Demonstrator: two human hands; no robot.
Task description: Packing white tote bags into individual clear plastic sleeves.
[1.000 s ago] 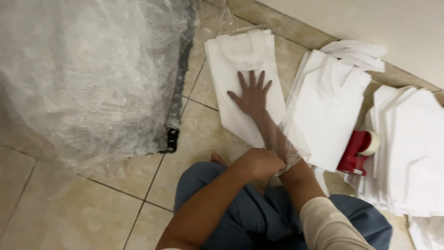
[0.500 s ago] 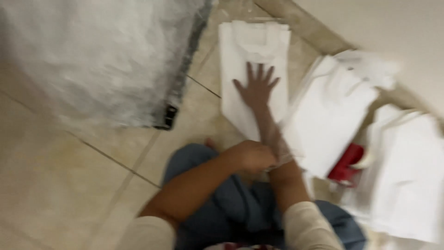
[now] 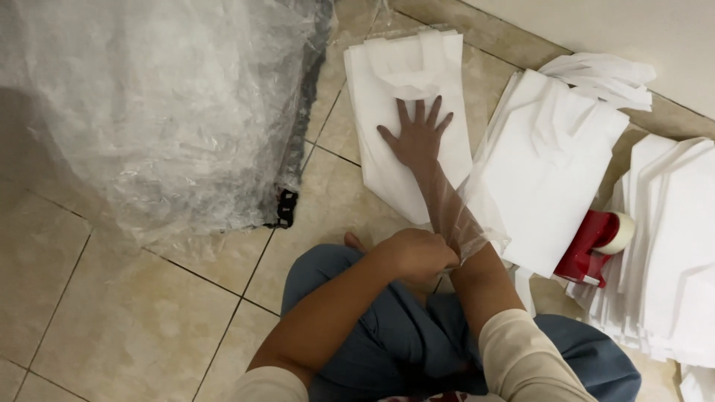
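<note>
My right hand [image 3: 417, 138] lies flat with spread fingers on a folded white handled bag [image 3: 387, 89] on the tiled floor. A thin clear plastic sleeve [image 3: 465, 223] wraps my right forearm and reaches toward the bag. My left hand [image 3: 417, 254] is closed on the near edge of that sleeve, just above my knees. I sit on the floor in blue trousers.
A large crumpled clear plastic bag [image 3: 149, 112] fills the left side. Stacks of white bags [image 3: 544, 171] lie to the right along the wall, with another stack [image 3: 670, 246] at the far right. A red tape dispenser [image 3: 592, 246] sits between them.
The view swung and blurred, then settled. My right hand stays pressed on the white bag and my left hand stays closed at the sleeve's edge.
</note>
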